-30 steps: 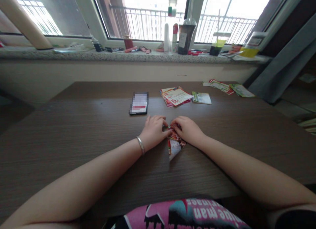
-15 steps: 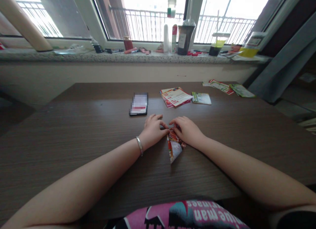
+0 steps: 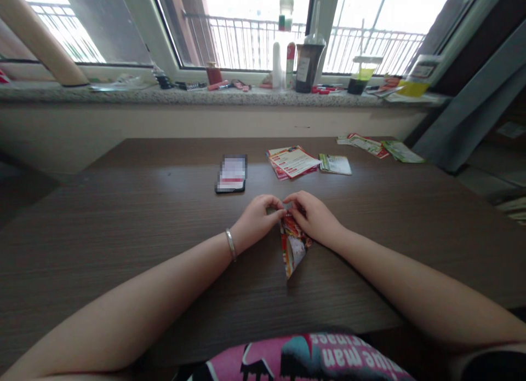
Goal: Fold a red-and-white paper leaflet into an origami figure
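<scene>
Now my left hand [image 3: 259, 215] has curled its fingers in, thumb and forefinger pinching the top of the folded paper [image 3: 296, 248], whose lower point sits nearer me than a moment ago, so I judge the folding unfinished. Between my hands, over the table [image 3: 123, 222], it looks red and white, tapering, gaping; my right hand [image 3: 317, 214] grips its right side

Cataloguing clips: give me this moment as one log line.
left hand: pinching folded paper at far end | right hand: holding it too | phone: on table
</scene>
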The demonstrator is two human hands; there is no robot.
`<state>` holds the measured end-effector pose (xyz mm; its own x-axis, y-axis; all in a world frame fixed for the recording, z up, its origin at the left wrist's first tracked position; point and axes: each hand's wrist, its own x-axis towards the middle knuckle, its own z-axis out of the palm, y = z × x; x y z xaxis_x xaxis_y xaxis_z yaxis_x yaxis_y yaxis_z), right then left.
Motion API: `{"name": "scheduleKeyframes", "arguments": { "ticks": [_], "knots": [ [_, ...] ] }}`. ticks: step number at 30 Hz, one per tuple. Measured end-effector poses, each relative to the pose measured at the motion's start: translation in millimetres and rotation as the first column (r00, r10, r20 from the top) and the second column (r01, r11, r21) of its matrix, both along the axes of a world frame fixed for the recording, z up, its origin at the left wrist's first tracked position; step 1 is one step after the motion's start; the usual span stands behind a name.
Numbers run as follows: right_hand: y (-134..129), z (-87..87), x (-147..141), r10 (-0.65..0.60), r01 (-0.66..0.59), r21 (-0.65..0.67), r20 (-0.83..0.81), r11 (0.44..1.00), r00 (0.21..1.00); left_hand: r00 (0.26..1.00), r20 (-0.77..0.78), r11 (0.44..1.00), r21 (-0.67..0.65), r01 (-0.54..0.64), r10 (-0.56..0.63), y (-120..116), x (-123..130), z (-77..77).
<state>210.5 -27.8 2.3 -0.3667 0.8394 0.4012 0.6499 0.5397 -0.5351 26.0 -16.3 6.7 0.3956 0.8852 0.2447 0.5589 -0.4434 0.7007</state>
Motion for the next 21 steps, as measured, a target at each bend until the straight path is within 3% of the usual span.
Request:
{"name": "scheduleKeyframes", "arguments": {
  "ticks": [5, 14, 21],
  "knots": [
    [-2.9, 3.0, 1.1, 0.004, -0.002, 0.059, -0.044, 0.998, 0.999, 0.990, 0.140, 1.000, -0.028, 0.007, -0.003, -3.3, 1.4, 3.8],
    [-7.0, 10.4, 5.2, 0.003, 0.000, 0.035, -0.087, 0.999, 0.996, 0.933, 0.342, 0.993, -0.033, -0.109, 0.114, 2.3, -6.9, 7.9],
    [-5.2, 9.0, 9.0, 0.050, -0.046, 0.058, -0.081, 0.997, 0.995, 0.948, 0.299, 0.967, 0.189, -0.169, 0.108, 2.5, -16.1, 17.8]
  ]
}}
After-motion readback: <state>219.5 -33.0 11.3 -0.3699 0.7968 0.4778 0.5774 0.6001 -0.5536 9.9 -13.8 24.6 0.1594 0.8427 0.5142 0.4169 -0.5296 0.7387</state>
